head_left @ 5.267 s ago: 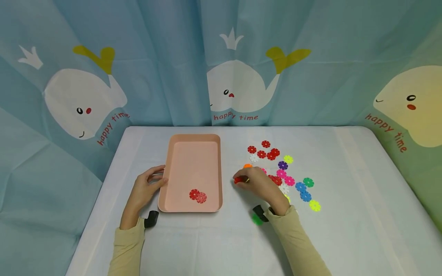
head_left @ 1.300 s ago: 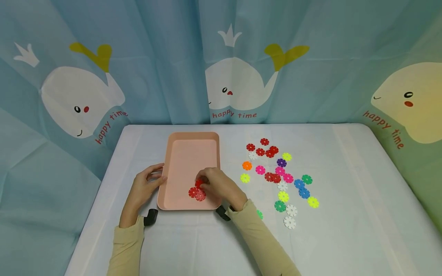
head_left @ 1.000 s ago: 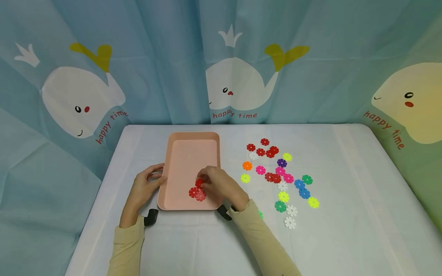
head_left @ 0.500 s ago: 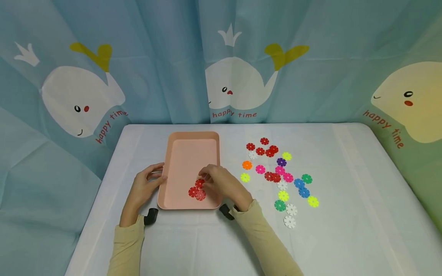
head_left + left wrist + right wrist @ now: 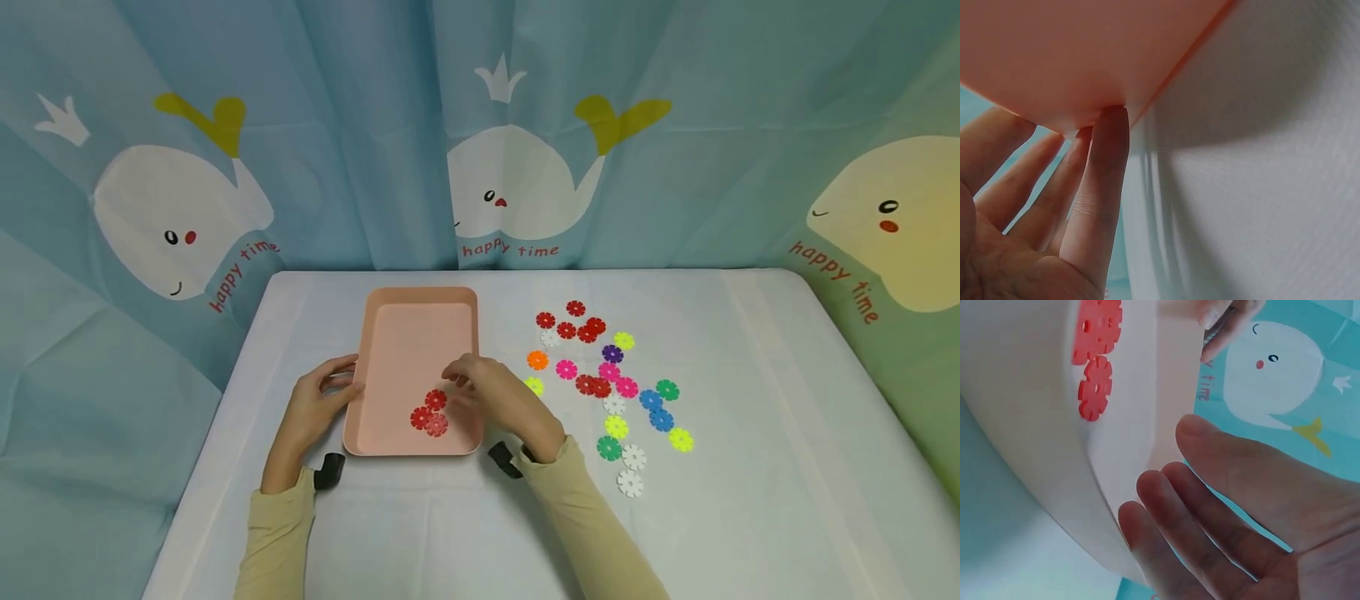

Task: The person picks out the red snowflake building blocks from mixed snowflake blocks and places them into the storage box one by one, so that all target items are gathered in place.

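Note:
Three notched plastic discs lie in the near part of a pink rectangular tray (image 5: pixel 416 342): two red discs, one alone (image 5: pixel 436 400) and one at the left (image 5: pixel 421 418), and a lighter red disc (image 5: pixel 437 426) overlapping it. My left hand (image 5: pixel 321 402) touches the tray's left side with fairly straight fingers, seen against the wall in the left wrist view. Over the tray's right rim hovers my right hand (image 5: pixel 498 395). Nothing sits between its relaxed fingers, as the right wrist view confirms; a red disc (image 5: pixel 1095 389) lies beyond them.
Right of the tray, several loose discs in mixed colours are scattered on the white table (image 5: pixel 750 500): red (image 5: pixel 575 308), orange (image 5: pixel 537 360), purple (image 5: pixel 612 354), blue (image 5: pixel 661 420), white (image 5: pixel 630 483) and others. A patterned blue curtain (image 5: pixel 337 167) hangs behind the table.
My right hand carried a red disc from the table into the tray and let go of it there. Now it has drawn back up and right. The left hand stays at the tray.

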Tool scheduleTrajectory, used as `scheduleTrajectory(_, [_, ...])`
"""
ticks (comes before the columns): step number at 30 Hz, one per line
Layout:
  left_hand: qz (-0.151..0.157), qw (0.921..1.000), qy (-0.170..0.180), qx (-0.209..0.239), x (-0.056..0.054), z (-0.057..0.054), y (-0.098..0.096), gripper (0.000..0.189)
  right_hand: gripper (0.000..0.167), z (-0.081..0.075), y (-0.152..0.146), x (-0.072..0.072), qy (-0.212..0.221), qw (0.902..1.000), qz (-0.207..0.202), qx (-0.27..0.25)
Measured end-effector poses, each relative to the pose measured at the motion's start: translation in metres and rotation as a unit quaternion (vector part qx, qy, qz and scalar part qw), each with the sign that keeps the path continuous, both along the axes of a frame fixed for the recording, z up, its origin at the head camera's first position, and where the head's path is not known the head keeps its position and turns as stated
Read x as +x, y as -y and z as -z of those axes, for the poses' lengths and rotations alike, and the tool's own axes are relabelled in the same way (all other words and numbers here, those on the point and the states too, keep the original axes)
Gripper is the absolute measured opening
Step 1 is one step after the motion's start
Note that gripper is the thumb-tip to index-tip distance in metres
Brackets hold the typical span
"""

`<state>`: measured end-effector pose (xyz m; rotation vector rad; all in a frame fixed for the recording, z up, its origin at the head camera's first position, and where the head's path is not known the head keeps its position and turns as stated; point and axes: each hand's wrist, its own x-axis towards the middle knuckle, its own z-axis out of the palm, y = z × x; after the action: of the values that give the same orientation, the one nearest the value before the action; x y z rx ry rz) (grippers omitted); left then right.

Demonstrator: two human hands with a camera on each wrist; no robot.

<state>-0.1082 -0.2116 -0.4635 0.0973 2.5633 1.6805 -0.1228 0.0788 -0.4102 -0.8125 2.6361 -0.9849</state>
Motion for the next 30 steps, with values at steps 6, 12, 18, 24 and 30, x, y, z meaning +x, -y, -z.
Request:
scheduleTrajectory(6, [-0.001, 1.0, 0.001, 0.006, 0.001, 0.0, 0.0, 0.054, 0.031, -0.003, -0.005, 0.001, 0.004, 0.9999, 0.012, 0.003])
scheduleTrajectory(12, [-0.002, 1.0, -0.002, 0.004, 0.001, 0.001, 0.0, 0.053, 0.032, -0.005, -0.009, 0.001, -0.004, 0.9999, 0.011, 0.001])
scheduleTrajectory(18, [0.0, 0.9999, -0.006, 0.013, 0.001, 0.001, 0.0, 0.053, 0.03, -0.008, -0.015, 0.001, -0.013, 0.9998, 0.011, 0.004])
scheduleTrajectory(24, [0.001, 1.0, -0.007, 0.004, -0.001, 0.002, 0.001, 0.054, 0.031, -0.009, -0.022, 0.0, -0.018, 0.9995, 0.021, 0.015])
scheduleTrajectory(30, [-0.001, 1.0, -0.001, 0.007, -0.001, 0.001, 0.001, 0.054, 0.031, -0.012, -0.029, -0.002, -0.01, 0.9992, 0.028, 0.027])
